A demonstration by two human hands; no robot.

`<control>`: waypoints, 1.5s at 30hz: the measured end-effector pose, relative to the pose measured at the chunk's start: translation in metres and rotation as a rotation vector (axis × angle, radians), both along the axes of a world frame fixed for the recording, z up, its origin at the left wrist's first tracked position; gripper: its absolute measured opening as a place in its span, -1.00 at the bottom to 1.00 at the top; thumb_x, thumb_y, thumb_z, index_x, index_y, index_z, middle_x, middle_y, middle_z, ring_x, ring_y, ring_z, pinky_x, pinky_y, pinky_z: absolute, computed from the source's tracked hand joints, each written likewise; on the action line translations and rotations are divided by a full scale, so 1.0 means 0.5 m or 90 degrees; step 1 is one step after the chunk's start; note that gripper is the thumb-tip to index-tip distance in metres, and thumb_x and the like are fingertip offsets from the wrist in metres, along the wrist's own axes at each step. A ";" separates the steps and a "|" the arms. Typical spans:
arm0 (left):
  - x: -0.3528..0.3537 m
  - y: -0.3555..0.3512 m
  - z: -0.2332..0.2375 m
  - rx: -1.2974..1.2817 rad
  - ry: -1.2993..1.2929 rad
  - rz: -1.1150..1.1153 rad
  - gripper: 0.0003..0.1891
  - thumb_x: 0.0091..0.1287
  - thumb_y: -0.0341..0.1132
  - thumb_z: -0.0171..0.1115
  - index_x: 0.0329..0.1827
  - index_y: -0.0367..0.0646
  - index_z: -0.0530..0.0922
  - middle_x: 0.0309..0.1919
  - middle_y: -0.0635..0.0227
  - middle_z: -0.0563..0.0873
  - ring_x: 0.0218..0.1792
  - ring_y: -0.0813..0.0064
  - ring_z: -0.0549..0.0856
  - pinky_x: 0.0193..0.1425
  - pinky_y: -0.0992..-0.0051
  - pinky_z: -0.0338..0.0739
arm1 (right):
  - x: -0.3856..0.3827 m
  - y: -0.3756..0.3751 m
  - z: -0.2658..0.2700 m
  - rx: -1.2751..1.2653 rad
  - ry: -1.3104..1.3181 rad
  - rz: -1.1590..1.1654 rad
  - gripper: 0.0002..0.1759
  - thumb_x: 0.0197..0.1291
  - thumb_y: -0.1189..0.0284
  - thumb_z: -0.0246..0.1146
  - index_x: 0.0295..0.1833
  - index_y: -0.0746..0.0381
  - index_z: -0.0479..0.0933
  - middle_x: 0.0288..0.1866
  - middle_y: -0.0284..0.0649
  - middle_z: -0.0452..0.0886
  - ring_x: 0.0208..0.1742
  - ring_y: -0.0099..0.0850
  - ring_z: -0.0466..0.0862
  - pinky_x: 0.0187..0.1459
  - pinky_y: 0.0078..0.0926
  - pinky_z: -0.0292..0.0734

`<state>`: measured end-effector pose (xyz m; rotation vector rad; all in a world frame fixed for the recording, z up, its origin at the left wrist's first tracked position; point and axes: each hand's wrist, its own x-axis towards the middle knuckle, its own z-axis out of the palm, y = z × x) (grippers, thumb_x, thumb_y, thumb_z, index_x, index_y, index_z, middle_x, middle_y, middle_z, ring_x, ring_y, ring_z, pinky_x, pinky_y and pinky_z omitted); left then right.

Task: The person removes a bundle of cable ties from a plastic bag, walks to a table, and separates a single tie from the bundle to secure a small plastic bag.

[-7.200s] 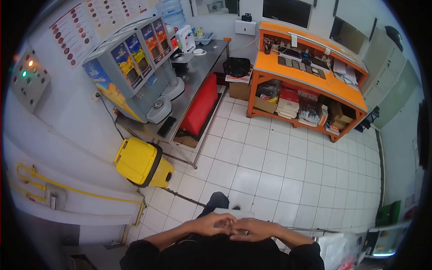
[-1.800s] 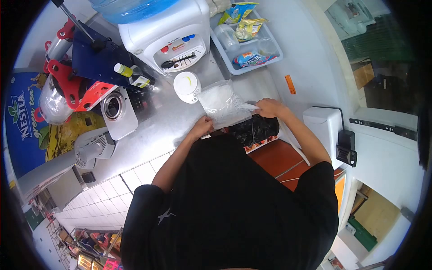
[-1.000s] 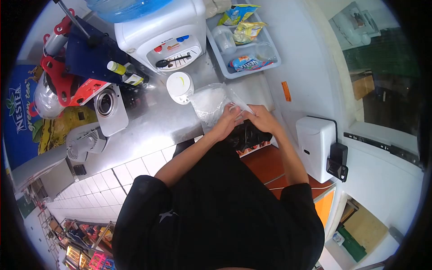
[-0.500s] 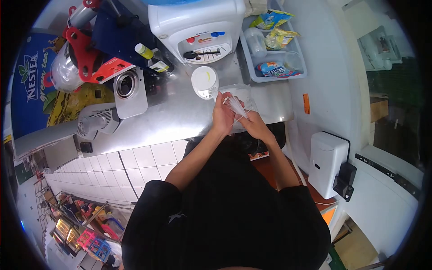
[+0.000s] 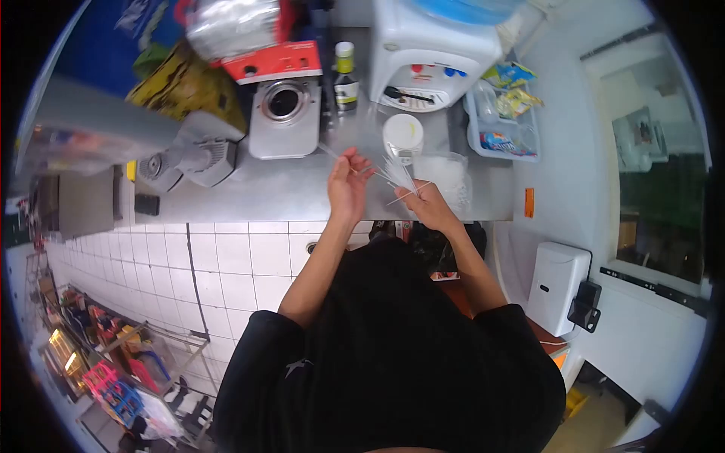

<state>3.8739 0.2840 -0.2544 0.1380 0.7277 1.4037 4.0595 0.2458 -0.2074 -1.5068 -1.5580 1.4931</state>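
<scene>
My right hand [image 5: 427,205] is closed round the lower end of a fanned bundle of thin white plastic strips [image 5: 400,175], their tips spreading up and to the left. One or two strips stick out crosswise by the fingers. To its left is my left hand [image 5: 349,185], raised with fingers curled; a thin pale strip seems to pass through its fingertips, though blur softens it. A clear plastic bag [image 5: 451,181] with whitish contents lies on the steel counter just beyond my right hand. Behind the bundle stands a small white kitchen scale [image 5: 403,137] with a round top.
At the back stands a white water dispenser [image 5: 438,57] with a black spoon on its drip tray. A bin of packets [image 5: 504,128] is to its right. Left are a dark bottle [image 5: 345,83], a cup sealing machine [image 5: 285,117] and a grey appliance [image 5: 189,158]. The steel counter [image 5: 264,189] ends before my body.
My hands have drawn apart: the left one has moved left, away from the bundle, which stays in my right hand. The view has turned to the left.
</scene>
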 end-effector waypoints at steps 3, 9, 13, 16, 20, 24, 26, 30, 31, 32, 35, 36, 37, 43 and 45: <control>-0.160 -0.053 0.017 0.087 0.091 -0.015 -0.71 0.62 -0.13 -0.01 0.03 -0.19 0.51 -0.44 0.50 0.48 -0.36 0.56 0.50 -0.14 0.43 0.45 | -0.102 0.005 0.028 0.067 -0.014 0.032 -0.64 0.46 0.18 0.21 -0.29 0.25 0.54 -0.55 -0.51 0.33 -0.49 -0.68 0.29 -0.47 -0.55 0.22; -0.303 -0.223 0.113 0.008 0.293 -0.084 -0.66 0.61 -0.07 0.03 -0.02 -0.23 0.51 -0.57 0.56 0.33 -0.57 0.68 0.32 -0.45 0.55 0.30 | -0.342 -0.006 0.046 0.089 0.004 0.105 -0.63 0.46 0.20 0.21 -0.30 0.27 0.53 -0.54 -0.51 0.35 -0.48 -0.68 0.30 -0.46 -0.55 0.24; -0.378 -0.301 0.115 0.017 0.283 -0.001 -0.75 0.56 -0.14 0.18 -0.02 -0.18 0.54 -0.62 0.65 0.43 -0.67 0.84 0.28 -0.61 0.66 0.09 | -0.518 -0.037 0.019 0.158 0.092 0.150 -0.63 0.47 0.21 0.19 -0.26 0.32 0.55 -0.54 -0.48 0.39 -0.45 -0.68 0.33 -0.44 -0.53 0.27; -0.458 -0.339 0.118 -0.007 0.265 0.152 -0.77 0.57 -0.18 0.17 -0.01 -0.18 0.54 -0.64 0.63 0.43 -0.68 0.81 0.27 -0.59 0.64 0.14 | -0.629 -0.054 0.024 0.130 0.034 0.265 -0.63 0.46 0.24 0.15 -0.05 0.38 0.60 -0.54 -0.24 0.52 -0.41 -0.56 0.46 -0.32 -0.41 0.44; -0.579 -0.402 0.113 -0.018 0.303 0.309 -0.78 0.56 -0.19 0.18 -0.06 -0.20 0.54 -0.61 0.58 0.46 -0.63 0.75 0.36 -0.54 0.62 0.27 | -0.782 -0.100 0.048 0.179 0.009 0.396 -0.64 0.46 0.25 0.15 -0.08 0.38 0.60 -0.54 -0.16 0.54 -0.45 -0.52 0.48 -0.35 -0.35 0.45; -0.705 -0.487 0.108 -0.008 0.375 0.532 -0.93 0.51 -0.39 0.17 -0.16 -0.18 0.52 -0.57 0.63 0.45 -0.61 0.85 0.33 -0.55 0.69 0.14 | -0.921 -0.113 -0.004 0.173 0.006 0.519 -0.67 0.45 0.26 0.17 -0.14 0.35 0.60 -0.57 -0.25 0.50 -0.50 -0.55 0.47 -0.43 -0.38 0.39; -0.787 -0.570 0.105 -0.009 0.421 0.559 -0.93 0.51 -0.39 0.17 -0.17 -0.18 0.51 -0.57 0.65 0.43 -0.60 0.85 0.32 -0.54 0.70 0.13 | -0.995 -0.124 -0.020 0.137 0.046 0.560 -0.67 0.45 0.25 0.17 -0.22 0.31 0.58 -0.60 -0.33 0.46 -0.52 -0.59 0.44 -0.46 -0.43 0.35; -0.947 -0.732 0.136 -0.126 0.619 0.418 -0.89 0.41 -0.41 0.21 -0.30 -0.22 0.52 -0.67 0.59 0.35 -0.60 0.77 0.24 -0.52 0.62 0.15 | -1.166 -0.159 -0.017 -0.082 0.117 0.619 -0.62 0.46 0.22 0.19 -0.44 0.16 0.44 -0.62 -0.53 0.32 -0.57 -0.71 0.31 -0.53 -0.58 0.19; -0.984 -0.760 0.144 -0.168 0.698 0.307 -0.88 0.37 -0.41 0.22 -0.33 -0.24 0.51 -0.70 0.56 0.32 -0.61 0.74 0.23 -0.52 0.58 0.16 | -1.208 -0.172 -0.019 -0.192 0.117 0.643 -0.61 0.46 0.21 0.19 -0.45 0.15 0.42 -0.62 -0.52 0.33 -0.57 -0.72 0.30 -0.53 -0.59 0.18; -1.020 -0.774 0.171 -0.186 0.730 0.220 -0.85 0.39 -0.40 0.18 -0.35 -0.26 0.51 -0.64 0.65 0.41 -0.59 0.81 0.26 -0.52 0.62 0.13 | -1.251 -0.194 -0.014 -0.240 0.134 0.683 -0.59 0.46 0.20 0.19 -0.46 0.14 0.41 -0.59 -0.52 0.35 -0.57 -0.72 0.29 -0.53 -0.60 0.14; -1.111 -0.788 0.146 -0.206 0.844 0.272 -0.85 0.42 -0.41 0.17 -0.32 -0.27 0.52 -0.65 0.66 0.39 -0.58 0.81 0.23 -0.52 0.62 0.11 | -1.373 -0.315 -0.014 -0.155 0.168 0.712 -0.59 0.48 0.20 0.18 -0.46 0.14 0.42 -0.60 -0.51 0.35 -0.56 -0.71 0.28 -0.54 -0.60 0.14; -1.137 -0.784 0.120 -0.217 0.739 0.344 -0.84 0.46 -0.39 0.16 -0.31 -0.28 0.52 -0.63 0.66 0.40 -0.57 0.83 0.25 -0.51 0.63 0.12 | -1.419 -0.346 -0.048 -0.131 0.215 0.715 -0.60 0.50 0.23 0.15 -0.44 0.18 0.44 -0.60 -0.49 0.37 -0.55 -0.70 0.29 -0.54 -0.59 0.15; -1.164 -0.784 0.101 -0.231 0.747 0.362 -0.84 0.46 -0.39 0.16 -0.31 -0.28 0.52 -0.63 0.66 0.40 -0.57 0.83 0.25 -0.51 0.63 0.12 | -1.463 -0.371 -0.069 -0.134 0.223 0.737 -0.60 0.50 0.23 0.15 -0.44 0.18 0.44 -0.60 -0.49 0.37 -0.55 -0.70 0.29 -0.54 -0.59 0.15; -1.306 -0.798 0.071 -0.297 0.518 0.987 -0.84 0.54 -0.36 0.10 -0.24 -0.20 0.50 -0.55 0.62 0.43 -0.55 0.84 0.30 -0.52 0.69 0.19 | -1.691 -0.543 -0.031 -0.198 0.306 0.758 -0.62 0.53 0.29 0.10 -0.38 0.28 0.47 -0.55 -0.43 0.42 -0.52 -0.67 0.36 -0.49 -0.57 0.30; -1.349 -0.835 0.071 -0.344 0.437 1.036 -0.83 0.57 -0.31 0.06 -0.22 -0.17 0.49 -0.52 0.60 0.43 -0.53 0.80 0.33 -0.48 0.67 0.25 | -1.742 -0.592 -0.041 -0.158 0.292 0.831 -0.63 0.54 0.31 0.09 -0.30 0.35 0.53 -0.52 -0.36 0.53 -0.49 -0.63 0.45 -0.47 -0.53 0.38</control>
